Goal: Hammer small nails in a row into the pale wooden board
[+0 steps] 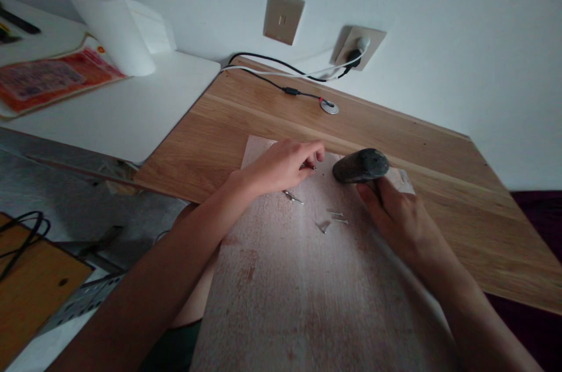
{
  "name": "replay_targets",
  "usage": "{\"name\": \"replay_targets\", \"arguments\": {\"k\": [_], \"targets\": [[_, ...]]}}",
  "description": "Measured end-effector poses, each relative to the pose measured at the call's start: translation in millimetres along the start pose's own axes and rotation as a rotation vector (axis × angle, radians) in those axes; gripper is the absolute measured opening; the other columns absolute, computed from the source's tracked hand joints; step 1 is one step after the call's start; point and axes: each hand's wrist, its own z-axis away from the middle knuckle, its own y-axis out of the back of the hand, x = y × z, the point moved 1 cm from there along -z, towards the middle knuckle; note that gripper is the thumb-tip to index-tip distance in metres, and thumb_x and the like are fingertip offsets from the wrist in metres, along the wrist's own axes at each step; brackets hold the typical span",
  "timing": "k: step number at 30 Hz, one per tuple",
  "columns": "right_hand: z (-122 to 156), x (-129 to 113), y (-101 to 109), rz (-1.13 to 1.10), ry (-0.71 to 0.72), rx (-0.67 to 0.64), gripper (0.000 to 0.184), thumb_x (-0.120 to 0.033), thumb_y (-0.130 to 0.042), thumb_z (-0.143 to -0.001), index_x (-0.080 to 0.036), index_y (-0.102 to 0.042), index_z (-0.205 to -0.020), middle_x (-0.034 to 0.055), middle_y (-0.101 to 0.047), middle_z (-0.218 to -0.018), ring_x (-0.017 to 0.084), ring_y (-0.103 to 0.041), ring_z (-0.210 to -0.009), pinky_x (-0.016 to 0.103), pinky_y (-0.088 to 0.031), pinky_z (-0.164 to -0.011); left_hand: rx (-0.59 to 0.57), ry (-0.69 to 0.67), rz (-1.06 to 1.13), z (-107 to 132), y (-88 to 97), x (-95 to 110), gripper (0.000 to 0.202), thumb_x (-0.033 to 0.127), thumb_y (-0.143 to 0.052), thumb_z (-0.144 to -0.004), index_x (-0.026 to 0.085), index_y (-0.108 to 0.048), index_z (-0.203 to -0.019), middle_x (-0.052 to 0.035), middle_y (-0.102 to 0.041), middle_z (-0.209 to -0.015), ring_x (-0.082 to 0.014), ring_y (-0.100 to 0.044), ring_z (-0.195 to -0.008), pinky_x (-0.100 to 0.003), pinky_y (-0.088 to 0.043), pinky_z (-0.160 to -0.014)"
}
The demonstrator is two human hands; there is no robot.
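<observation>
A pale, worn wooden board (281,278) lies on a wooden desk (228,132). My left hand (281,166) rests on the board's far end, its fingertips pinched on a small nail (312,167) that stands on the board. My right hand (401,217) grips the handle of a hammer, whose dark head (360,165) hovers just right of that nail. Several loose nails (331,220) lie on the board between my hands, one of them (293,197) close under my left wrist.
Black and white cables (285,79) run from a wall socket (357,47) across the desk's far side. A white table (118,109) at the left carries a paper roll (112,30) and an orange printed sheet (48,79). A brown box with a cable (26,278) sits lower left.
</observation>
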Motion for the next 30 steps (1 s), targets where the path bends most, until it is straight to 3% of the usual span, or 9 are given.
{"name": "replay_targets", "arguments": {"k": [13, 21, 30], "targets": [[-1.6, -0.7, 0.7, 0.008, -0.034, -0.002, 0.036, -0.053, -0.043, -0.108, -0.023, -0.061, -0.101, 0.0107, -0.066, -0.08, 0.027, -0.063, -0.07, 0.034, -0.036, -0.06, 0.01, -0.001, 0.03, 1.3, -0.7, 1.4, 0.022, 0.002, -0.065, -0.087, 0.017, -0.07, -0.102, -0.0044, -0.081, -0.098, -0.016, -0.075, -0.087, -0.028, -0.051, -0.077], [-0.2, -1.6, 1.1, -0.004, -0.013, 0.003, 0.036, -0.054, -0.042, -0.109, -0.023, -0.061, -0.104, 0.0111, -0.066, -0.081, 0.028, -0.062, -0.073, 0.035, -0.034, -0.061, 0.024, -0.027, -0.052, 1.5, 2.1, 1.5, 0.013, 0.023, -0.081, -0.092, 0.017, -0.069, -0.093, -0.0046, -0.077, -0.095, -0.0161, -0.068, -0.084, -0.03, -0.046, -0.074], [-0.1, -1.0, 0.4, 0.001, 0.0, 0.003, 0.036, -0.051, -0.043, -0.11, -0.022, -0.061, -0.101, 0.0097, -0.066, -0.079, 0.025, -0.061, -0.07, 0.035, -0.034, -0.062, 0.046, -0.022, -0.082, 0.7, -0.4, -1.5, 0.013, 0.019, -0.082, -0.093, 0.016, -0.071, -0.088, -0.0032, -0.074, -0.09, -0.0152, -0.065, -0.079, -0.029, -0.044, -0.073]]}}
